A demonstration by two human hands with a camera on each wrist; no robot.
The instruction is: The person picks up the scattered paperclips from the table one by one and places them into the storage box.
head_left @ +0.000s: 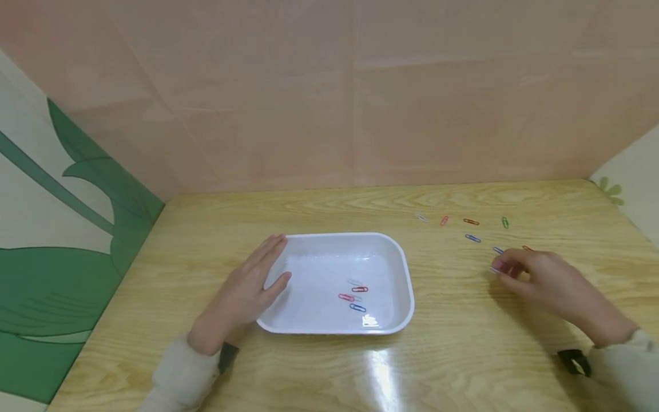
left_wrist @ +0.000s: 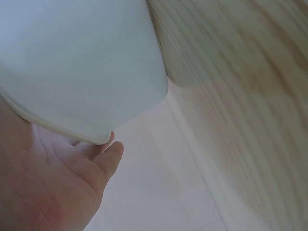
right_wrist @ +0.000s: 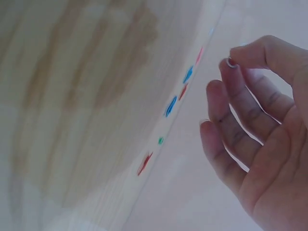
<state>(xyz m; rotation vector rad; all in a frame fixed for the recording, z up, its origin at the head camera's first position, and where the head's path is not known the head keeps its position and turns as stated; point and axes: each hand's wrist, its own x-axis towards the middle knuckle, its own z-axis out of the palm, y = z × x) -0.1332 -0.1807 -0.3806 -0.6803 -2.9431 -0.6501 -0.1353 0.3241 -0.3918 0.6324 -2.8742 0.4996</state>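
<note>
- Resting the left hand (head_left: 249, 286), fingers extended and gripping nothing, against the left side of the white tray (head_left: 304, 297).
- Pinching a pale paper clip (head_left: 494, 270) between thumb and fingers of the right hand (head_left: 540, 283), over the surface (head_left: 453, 355) to the right of the tray.
- Seemingly part done, with about five collected clips (head_left: 357, 308) in the tray.
- Probably yet to place: the pinched one, plus seven loose clips (head_left: 473, 238) on the surface.

A pale wood-grained surface (head_left: 448, 355) stretches out here, bearing a white tray (head_left: 332, 331) and, off to its right, scattered paper clips (head_left: 473, 238) in white, pink, reddish, green and blue.
</note>
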